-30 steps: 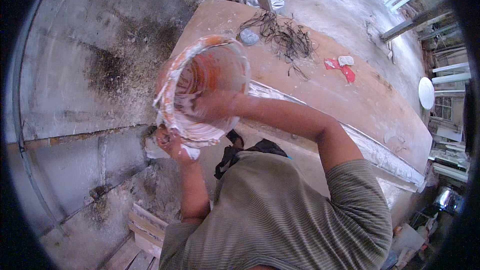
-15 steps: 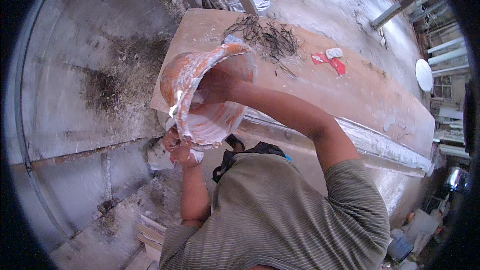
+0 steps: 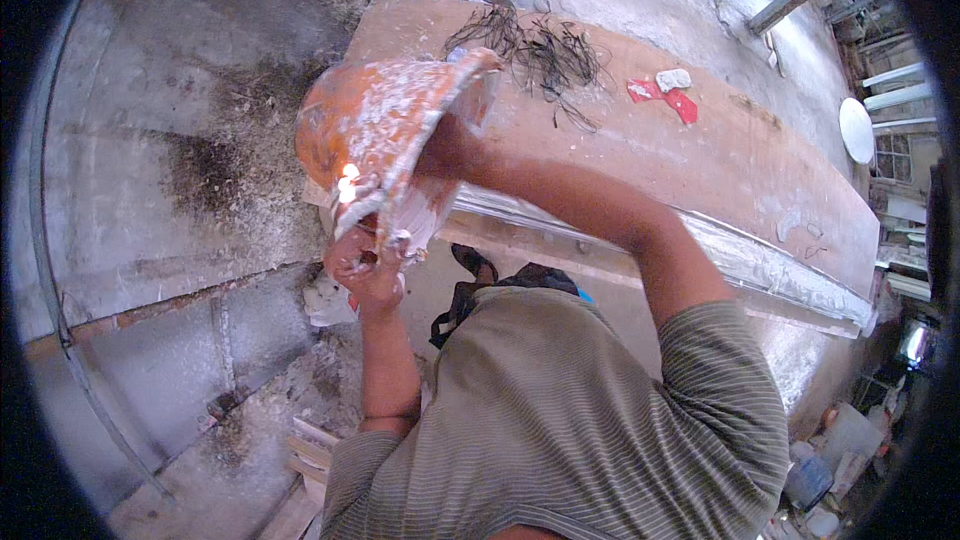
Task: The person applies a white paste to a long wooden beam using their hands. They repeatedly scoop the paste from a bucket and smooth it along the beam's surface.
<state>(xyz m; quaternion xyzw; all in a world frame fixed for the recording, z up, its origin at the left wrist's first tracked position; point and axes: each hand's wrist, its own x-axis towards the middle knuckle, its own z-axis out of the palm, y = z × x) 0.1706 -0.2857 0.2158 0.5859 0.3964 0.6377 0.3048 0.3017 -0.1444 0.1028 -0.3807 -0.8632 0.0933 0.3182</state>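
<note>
Left hand (image 3: pixel 368 265) grips the lower rim of a tilted, plaster-caked orange bucket (image 3: pixel 375 135); right hand (image 3: pixel 440 148) reaches inside, grip unclear, over the brown table's (image 3: pixel 700 170) left end.

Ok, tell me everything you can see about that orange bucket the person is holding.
The orange bucket looks like plastic, its outside thickly smeared and crusted with white plaster-like material. It is tipped steeply onto its side, held up in the air above the near edge of the long brown board. The left hand grips its lower rim, and the right hand reaches into its mouth, mostly hidden. Its inside and contents cannot be seen.
</note>
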